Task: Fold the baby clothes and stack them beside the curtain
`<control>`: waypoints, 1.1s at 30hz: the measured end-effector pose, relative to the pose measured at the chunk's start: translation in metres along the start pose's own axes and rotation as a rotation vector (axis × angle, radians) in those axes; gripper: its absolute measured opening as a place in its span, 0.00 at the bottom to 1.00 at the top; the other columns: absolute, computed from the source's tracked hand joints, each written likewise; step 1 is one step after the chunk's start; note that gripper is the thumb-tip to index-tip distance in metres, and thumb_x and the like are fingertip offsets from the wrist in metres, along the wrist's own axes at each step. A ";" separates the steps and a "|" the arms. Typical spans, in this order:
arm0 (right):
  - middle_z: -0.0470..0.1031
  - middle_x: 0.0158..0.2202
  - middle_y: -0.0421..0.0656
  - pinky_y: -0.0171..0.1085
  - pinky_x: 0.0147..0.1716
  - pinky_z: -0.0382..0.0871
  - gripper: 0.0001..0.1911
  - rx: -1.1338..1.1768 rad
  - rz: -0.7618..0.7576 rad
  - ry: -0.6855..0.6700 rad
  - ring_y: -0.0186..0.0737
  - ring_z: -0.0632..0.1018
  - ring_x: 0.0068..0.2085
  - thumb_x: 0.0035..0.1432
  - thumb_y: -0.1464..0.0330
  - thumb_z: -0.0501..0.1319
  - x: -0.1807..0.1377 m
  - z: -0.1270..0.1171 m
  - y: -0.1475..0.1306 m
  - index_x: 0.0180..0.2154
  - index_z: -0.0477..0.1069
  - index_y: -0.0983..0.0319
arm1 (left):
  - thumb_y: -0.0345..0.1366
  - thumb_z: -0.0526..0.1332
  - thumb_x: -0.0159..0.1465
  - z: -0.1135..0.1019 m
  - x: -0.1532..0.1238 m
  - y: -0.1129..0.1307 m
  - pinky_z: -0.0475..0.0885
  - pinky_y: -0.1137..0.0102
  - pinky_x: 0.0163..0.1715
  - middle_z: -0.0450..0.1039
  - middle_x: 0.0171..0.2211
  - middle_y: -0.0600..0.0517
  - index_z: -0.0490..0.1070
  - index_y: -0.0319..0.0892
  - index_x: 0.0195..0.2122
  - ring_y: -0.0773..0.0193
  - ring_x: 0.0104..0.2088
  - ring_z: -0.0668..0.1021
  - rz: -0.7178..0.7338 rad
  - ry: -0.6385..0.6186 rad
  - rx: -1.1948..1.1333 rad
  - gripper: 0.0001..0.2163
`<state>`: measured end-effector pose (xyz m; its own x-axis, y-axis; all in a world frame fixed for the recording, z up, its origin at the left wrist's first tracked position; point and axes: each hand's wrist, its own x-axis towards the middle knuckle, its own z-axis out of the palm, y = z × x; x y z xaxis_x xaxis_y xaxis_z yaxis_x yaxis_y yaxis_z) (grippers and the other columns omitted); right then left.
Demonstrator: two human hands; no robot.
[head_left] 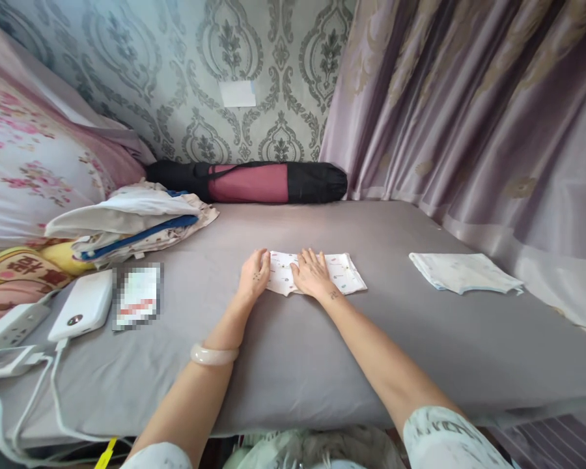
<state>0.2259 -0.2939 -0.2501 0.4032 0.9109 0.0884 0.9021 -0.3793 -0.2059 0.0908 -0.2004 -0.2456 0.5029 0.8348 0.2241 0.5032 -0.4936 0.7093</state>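
A small white folded garment [344, 273] with a tiny coloured print lies on the grey bed sheet in front of me. My right hand [314, 272] rests flat across its middle, palm down with the fingers stretched out. At its left edge is my left hand [255, 273], fingers extended and touching the fabric. Neither hand is closed around anything. Part of the print is covered by my right hand. To the right, apart from both hands, lies another folded pale garment [463, 272] with light blue edging.
A pile of clothes [141, 221] lies at the left, near a white power bank [82, 307], a power strip [17, 327] and cables. A black and red long bag [249, 182] lies along the wall. Curtains [449, 98] hang at the right.
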 end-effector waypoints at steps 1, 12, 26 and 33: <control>0.51 0.67 0.53 0.51 0.64 0.33 0.31 -0.002 -0.014 0.009 0.50 0.49 0.67 0.67 0.60 0.39 0.002 0.001 -0.004 0.63 0.56 0.73 | 0.40 0.46 0.69 0.000 0.000 0.000 0.63 0.60 0.57 0.71 0.54 0.41 0.67 0.36 0.54 0.55 0.58 0.70 -0.001 -0.001 0.000 0.19; 0.51 0.67 0.54 0.47 0.64 0.34 0.33 0.025 -0.033 -0.009 0.48 0.51 0.67 0.67 0.59 0.39 0.005 0.012 -0.026 0.64 0.52 0.73 | 0.37 0.48 0.68 0.004 0.004 -0.010 0.64 0.59 0.57 0.71 0.54 0.43 0.69 0.39 0.53 0.56 0.57 0.70 0.017 0.045 -0.003 0.17; 0.43 0.69 0.52 0.48 0.65 0.35 0.32 0.084 -0.115 -0.099 0.47 0.44 0.69 0.65 0.64 0.41 0.019 0.022 -0.071 0.66 0.46 0.73 | 0.34 0.48 0.66 -0.002 0.007 -0.014 0.65 0.60 0.56 0.73 0.52 0.42 0.70 0.37 0.52 0.56 0.54 0.73 -0.052 0.105 -0.037 0.17; 0.45 0.69 0.49 0.50 0.65 0.35 0.30 0.112 -0.051 0.057 0.46 0.46 0.68 0.68 0.61 0.38 0.001 -0.013 -0.014 0.66 0.49 0.66 | 0.33 0.46 0.67 0.011 0.002 -0.011 0.62 0.59 0.59 0.70 0.55 0.41 0.66 0.39 0.55 0.56 0.58 0.69 0.230 0.084 0.133 0.18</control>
<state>0.2160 -0.2898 -0.2346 0.3684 0.9164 0.1563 0.8999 -0.3094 -0.3072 0.0938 -0.1957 -0.2603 0.5573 0.7116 0.4279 0.4732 -0.6956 0.5406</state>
